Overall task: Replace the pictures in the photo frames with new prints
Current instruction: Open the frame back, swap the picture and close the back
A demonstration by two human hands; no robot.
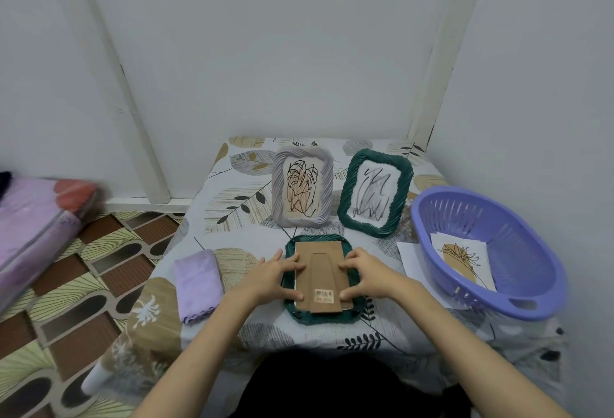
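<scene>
Brown cardboard backing (320, 276) lies on a dark green frame (321, 317) that rests face down on the leaf-patterned tablecloth (232, 191), near the table's front edge. The left hand (275, 280) holds the backing's left edge, fingers curled over it, and the right hand (363, 275) grips the right edge the same way. A barcode sticker (323, 294) sits on the backing's stand flap. Behind stand a grey frame (303, 182) and a second green frame (375, 192), each showing a scribbled drawing. A folded lilac cloth (197, 284) lies to the left; a purple basket (485, 248) on the right holds a print (463, 260).
</scene>
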